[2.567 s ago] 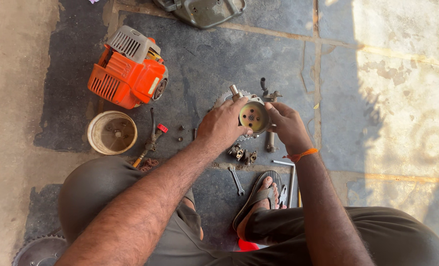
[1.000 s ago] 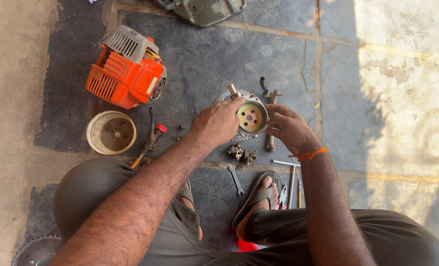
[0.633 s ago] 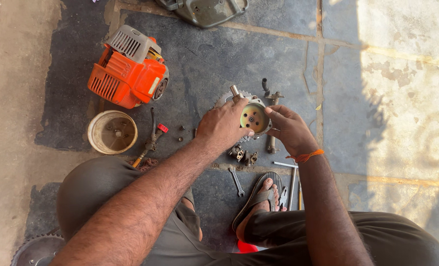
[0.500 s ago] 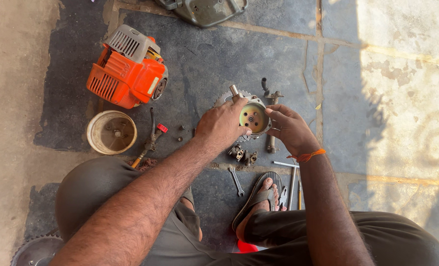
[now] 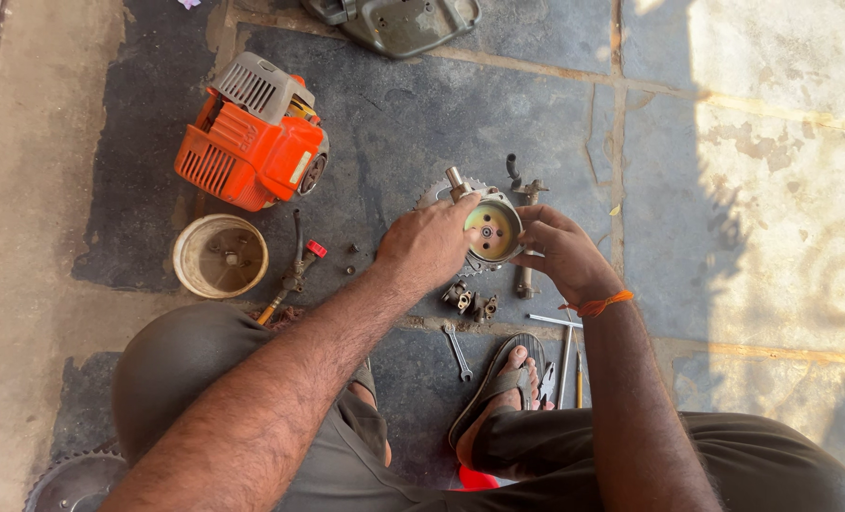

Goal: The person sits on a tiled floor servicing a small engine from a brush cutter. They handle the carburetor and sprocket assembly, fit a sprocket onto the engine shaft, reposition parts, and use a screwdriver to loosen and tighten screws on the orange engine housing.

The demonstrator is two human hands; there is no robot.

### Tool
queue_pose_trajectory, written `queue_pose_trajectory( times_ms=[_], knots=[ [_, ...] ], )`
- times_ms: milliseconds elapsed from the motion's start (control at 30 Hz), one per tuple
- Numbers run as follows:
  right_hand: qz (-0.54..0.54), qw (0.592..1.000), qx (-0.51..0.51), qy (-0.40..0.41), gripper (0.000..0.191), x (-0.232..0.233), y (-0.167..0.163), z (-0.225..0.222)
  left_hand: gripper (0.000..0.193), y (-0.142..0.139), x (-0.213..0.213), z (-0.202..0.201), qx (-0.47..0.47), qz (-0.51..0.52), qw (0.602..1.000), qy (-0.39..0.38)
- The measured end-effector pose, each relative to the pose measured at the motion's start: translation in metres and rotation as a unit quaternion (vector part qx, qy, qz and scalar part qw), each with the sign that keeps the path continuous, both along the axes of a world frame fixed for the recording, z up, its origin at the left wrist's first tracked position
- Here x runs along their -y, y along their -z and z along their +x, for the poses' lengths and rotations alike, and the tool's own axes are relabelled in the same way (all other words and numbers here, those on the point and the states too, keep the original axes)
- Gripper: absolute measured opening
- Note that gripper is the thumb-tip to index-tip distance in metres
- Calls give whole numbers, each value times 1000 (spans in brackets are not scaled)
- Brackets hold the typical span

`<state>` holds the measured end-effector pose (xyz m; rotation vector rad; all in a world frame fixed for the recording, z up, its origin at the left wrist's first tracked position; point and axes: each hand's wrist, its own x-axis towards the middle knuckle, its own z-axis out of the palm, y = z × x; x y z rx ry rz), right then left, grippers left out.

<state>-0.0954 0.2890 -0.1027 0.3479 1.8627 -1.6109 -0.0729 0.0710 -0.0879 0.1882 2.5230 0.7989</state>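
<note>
Head camera, looking straight down over a stone-slab floor (image 5: pixel 745 190), and both hands are on the same part. The left hand (image 5: pixel 429 248) is curled over the left rim of a round metal clutch drum housing (image 5: pixel 491 230), fingers wrapped down onto it, thumb side toward the person. The right hand (image 5: pixel 563 254) comes in from the other side, fingers bent and closed against the right edge of the housing, an orange thread bracelet (image 5: pixel 598 304) around that wrist. The housing sits between the two hands, held just above the floor, its open face up, showing a yellowish disc with a small centre hole; a short metal shaft stub (image 5: pixel 456 180) pokes out at its upper left.

Under and behind it lies a toothed saw blade (image 5: pixel 438 193), mostly covered. Just beside the right fingers a dark bolt-like rod (image 5: pixel 525 228) lies on the slab. Below the hands, a small cluster of metal fittings (image 5: pixel 471 301), then a small spanner (image 5: pixel 457 352) near the sandalled foot (image 5: pixel 504 389).

Off to the left, well apart: an orange engine unit (image 5: pixel 252 142) with a grey cooling cover, a cream round cup-shaped cover (image 5: pixel 220 256), and a red-tipped screwdriver (image 5: pixel 294 270) between them and the hands. A grey-green plastic cover (image 5: pixel 394 21) sits at the top edge.
</note>
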Motion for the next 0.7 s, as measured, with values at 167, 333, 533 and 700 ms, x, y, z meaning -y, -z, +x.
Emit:
queue_pose_trajectory(
  times_ms=[167, 333, 533, 700],
  knots=[
    [-5, 1000, -22, 16, 43, 2, 8, 1, 75, -9, -2, 3, -32, -33, 999, 17],
    [-20, 999, -27, 7, 40, 1, 8, 0, 80, -6, -2, 2, -48, -38, 998, 21],
    [-18, 1000, -2, 7, 35, 1, -2, -1, 70, 7, 1, -2, -54, -6, 998, 19],
    [2, 1000, -2, -6, 36, 4, -8, 0, 51, 11, 4, -3, -51, -2, 999, 12]
  ],
)
